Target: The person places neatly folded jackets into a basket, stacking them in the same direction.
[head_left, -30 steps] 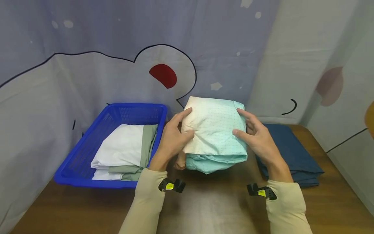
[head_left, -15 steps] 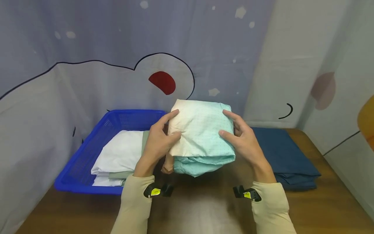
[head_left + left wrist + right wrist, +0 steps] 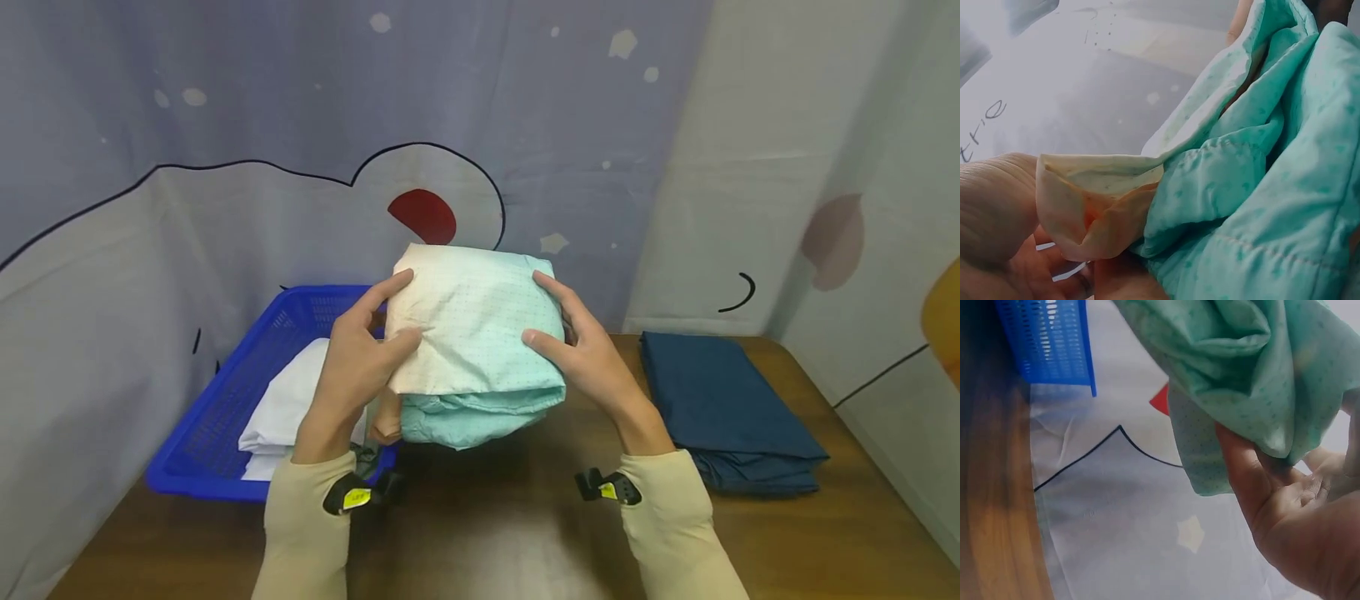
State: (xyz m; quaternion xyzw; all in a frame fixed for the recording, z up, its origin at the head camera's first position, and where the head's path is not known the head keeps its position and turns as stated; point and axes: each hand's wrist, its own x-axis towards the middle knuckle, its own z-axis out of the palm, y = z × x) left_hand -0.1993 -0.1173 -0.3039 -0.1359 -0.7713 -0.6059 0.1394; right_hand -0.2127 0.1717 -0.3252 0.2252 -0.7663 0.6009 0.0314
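Note:
A folded cloth bundle (image 3: 472,325), cream fading to mint green with small dots, is held up between both hands in the head view. My left hand (image 3: 356,358) grips its left side, thumb on the front face and fingers behind. On the right side my right hand (image 3: 592,358) pinches it the same way. In the left wrist view the stitched layers of the cloth (image 3: 1210,181) hang loosely beside the left palm. From the right wrist view, the green underside (image 3: 1241,381) sags over the right fingers (image 3: 1241,462).
A blue plastic basket (image 3: 206,425) stands at the left on the wooden table (image 3: 487,533), with folded white fabric (image 3: 288,400) inside, partly hidden by the left arm. A folded navy cloth (image 3: 727,408) lies at the right. A printed curtain (image 3: 570,125) hangs behind.
Both hands have carried the cloth bundle leftward, so it now overlaps the basket's right side. The navy cloth at the right has come more into view.

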